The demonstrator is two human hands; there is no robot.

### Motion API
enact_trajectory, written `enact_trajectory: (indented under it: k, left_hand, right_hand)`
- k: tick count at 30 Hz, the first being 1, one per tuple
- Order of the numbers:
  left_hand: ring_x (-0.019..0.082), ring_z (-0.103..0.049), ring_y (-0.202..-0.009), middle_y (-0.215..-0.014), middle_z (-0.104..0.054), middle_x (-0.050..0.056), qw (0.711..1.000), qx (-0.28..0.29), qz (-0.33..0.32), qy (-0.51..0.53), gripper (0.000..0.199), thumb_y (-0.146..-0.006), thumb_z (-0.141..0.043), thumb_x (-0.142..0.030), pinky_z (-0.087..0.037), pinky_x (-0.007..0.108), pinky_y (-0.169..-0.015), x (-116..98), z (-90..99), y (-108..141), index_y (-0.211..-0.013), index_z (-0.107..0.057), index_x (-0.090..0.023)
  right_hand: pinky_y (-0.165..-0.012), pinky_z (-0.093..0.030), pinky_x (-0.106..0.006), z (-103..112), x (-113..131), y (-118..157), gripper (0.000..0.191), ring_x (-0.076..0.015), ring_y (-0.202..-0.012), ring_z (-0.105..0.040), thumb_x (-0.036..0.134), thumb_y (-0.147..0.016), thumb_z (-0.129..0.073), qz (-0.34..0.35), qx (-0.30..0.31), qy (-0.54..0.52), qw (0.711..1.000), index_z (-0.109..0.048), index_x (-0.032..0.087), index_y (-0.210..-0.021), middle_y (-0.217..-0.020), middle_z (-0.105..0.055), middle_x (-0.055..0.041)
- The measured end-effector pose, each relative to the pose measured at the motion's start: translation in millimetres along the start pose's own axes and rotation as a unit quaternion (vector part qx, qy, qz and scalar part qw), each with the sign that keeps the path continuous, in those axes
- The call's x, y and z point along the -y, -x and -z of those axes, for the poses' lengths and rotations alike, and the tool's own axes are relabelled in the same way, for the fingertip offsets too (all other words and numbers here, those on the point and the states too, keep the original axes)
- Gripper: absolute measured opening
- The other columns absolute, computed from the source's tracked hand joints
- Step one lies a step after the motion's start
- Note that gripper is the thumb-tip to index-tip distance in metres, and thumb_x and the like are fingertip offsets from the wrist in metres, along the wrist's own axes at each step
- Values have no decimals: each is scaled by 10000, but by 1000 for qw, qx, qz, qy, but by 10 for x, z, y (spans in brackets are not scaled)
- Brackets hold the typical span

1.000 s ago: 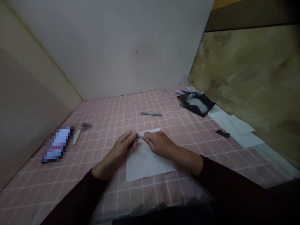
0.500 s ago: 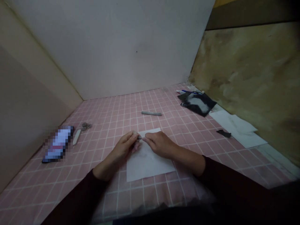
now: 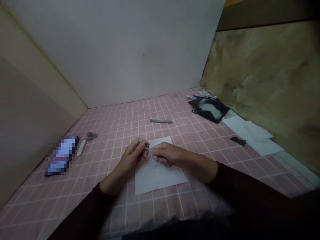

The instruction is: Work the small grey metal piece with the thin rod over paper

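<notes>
My left hand is closed, pinching a small grey ring-like piece between thumb and fingers. Just to its right, my right hand is closed too, its fingertips close against that piece. Whatever the right fingers grip is too small and hidden to make out. Both hands are above a white sheet of paper, which carries faint grey smudges below the fingers. A grey rod-like stick lies beyond the paper on the pink checked cloth.
At the left are a phone with a blurred screen, a pale flat stick and a small grey metal-looking item. To the right lie a dusty black sheet, a black scrap and white papers. Walls enclose the back and sides.
My right hand has turned slightly, and more of its curled fingers show beneath the thumb. The left hand stays nearly in place with the small piece. The view has shifted a little.
</notes>
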State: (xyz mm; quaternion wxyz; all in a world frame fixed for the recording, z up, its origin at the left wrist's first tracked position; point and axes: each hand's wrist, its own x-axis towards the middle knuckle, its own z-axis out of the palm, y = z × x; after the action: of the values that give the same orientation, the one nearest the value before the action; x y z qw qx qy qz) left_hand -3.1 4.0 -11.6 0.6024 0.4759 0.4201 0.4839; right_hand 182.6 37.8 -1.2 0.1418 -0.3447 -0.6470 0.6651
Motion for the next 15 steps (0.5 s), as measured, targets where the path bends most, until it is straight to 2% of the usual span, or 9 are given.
enact_trajectory:
  k: [2, 4, 7, 11, 15]
  left_hand:
    - [78, -402, -529, -593, -500, -39, 999, 5, 38, 8, 259, -928, -633, -408, -296, 201, -518, 9, 25, -14, -860, -624, -158]
    - [83, -421, -548, -612, -506, -29, 999, 12, 46, 16, 269, -932, -623, -388, -320, 207, -538, 12, 48, -25, -805, -614, -151]
    - [95, -463, -596, -669, -550, -8, 999, 20, 29, 17, 229, -933, -616, -356, -366, 219, -594, 4, 63, -33, -838, -639, -148]
    - [87, -453, -585, -698, -564, -20, 999, 16, 24, 18, 158, -932, -632, -337, -338, 209, -573, -22, 47, -26, -966, -630, -183]
    - [93, -439, -588, -692, -539, -24, 1000, 22, 16, -7, 169, -940, -622, -349, -337, 220, -583, -51, 33, -2, -922, -611, -182]
  right_hand:
    - [-572, -268, -249, -27, -4, -1, 327, -98, -550, -363, 272, -958, -473, 75, -123, 162, 976, -440, 185, -644, -568, -408, 38]
    - [-635, -290, -264, -53, -6, -1, 334, -107, -611, -416, 231, -951, -490, 118, -169, 254, 945, -430, 181, -626, -607, -451, 22]
    - [-658, -310, -266, -72, -18, -10, 349, -113, -618, -452, 226, -972, -455, 118, -141, 259, 948, -452, 180, -626, -596, -473, 22]
    - [-661, -334, -263, -60, -48, -37, 355, -117, -627, -489, 252, -970, -460, 96, -125, 223, 962, -494, 174, -626, -610, -516, 12]
    - [-644, -342, -256, -32, -62, -59, 376, -109, -599, -474, 271, -964, -481, 74, -117, 194, 971, -516, 169, -604, -585, -505, 19]
